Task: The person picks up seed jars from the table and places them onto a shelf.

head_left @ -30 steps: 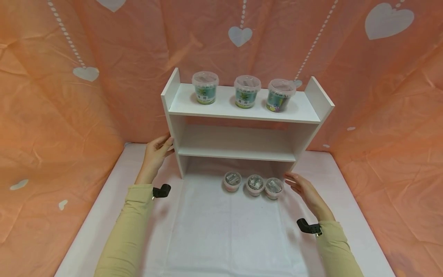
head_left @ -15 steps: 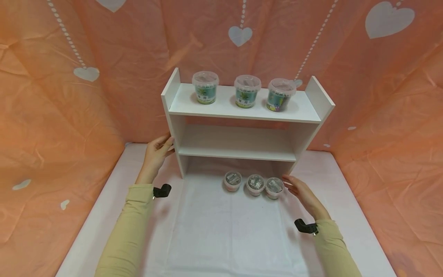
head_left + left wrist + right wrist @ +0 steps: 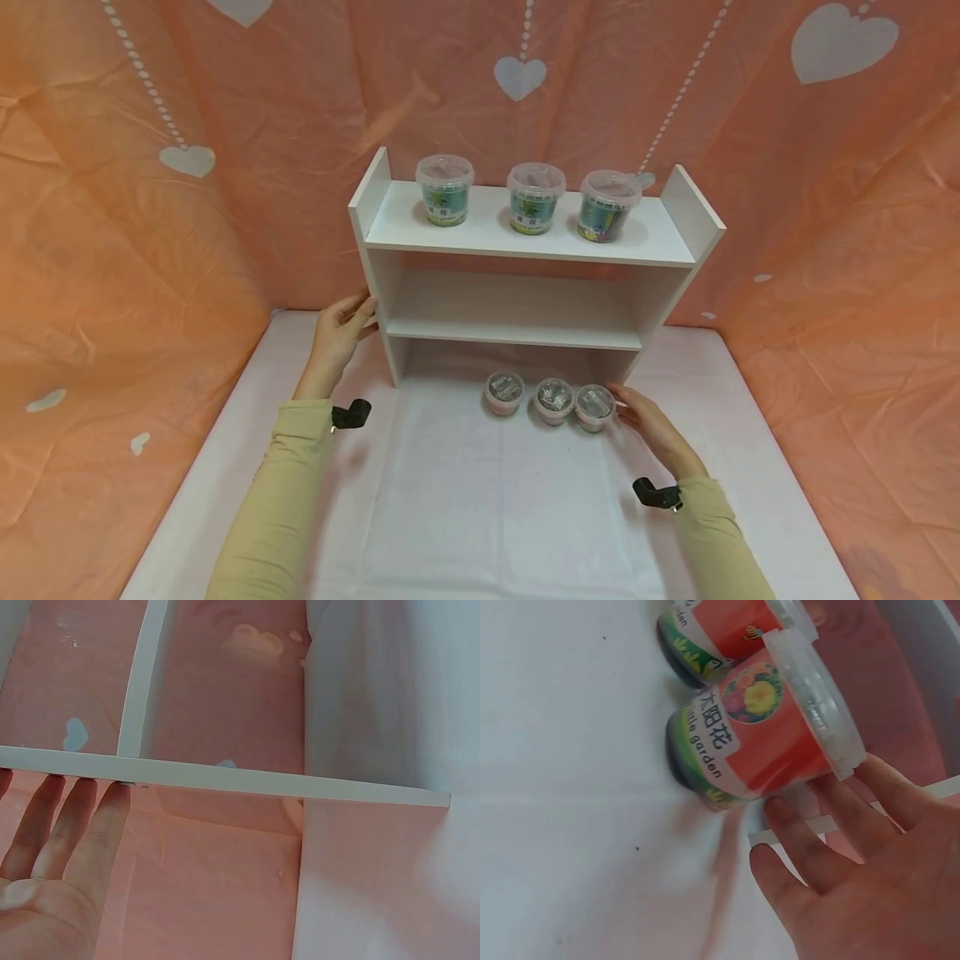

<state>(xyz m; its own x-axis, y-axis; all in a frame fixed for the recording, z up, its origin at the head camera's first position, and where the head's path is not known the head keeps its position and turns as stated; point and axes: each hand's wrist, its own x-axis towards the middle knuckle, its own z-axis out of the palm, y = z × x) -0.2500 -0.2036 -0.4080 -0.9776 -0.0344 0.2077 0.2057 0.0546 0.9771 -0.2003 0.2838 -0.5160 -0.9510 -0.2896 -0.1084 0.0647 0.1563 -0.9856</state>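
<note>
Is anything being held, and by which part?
Nothing: the left hand touches the white shelf's side panel; the right hand is beside the nearest "little garden" tub, not gripping it.

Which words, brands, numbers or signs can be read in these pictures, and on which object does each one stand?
"太阳花": red-labelled cup nearest the right hand.
"little garden": same cup.
"garden": second red-labelled cup, partly out of view.
Too blurred: marks on the nearest cup's lid.
Too small: labels on left teal cup, middle teal cup and right teal cup, top shelf.
Numbers: none readable.
</note>
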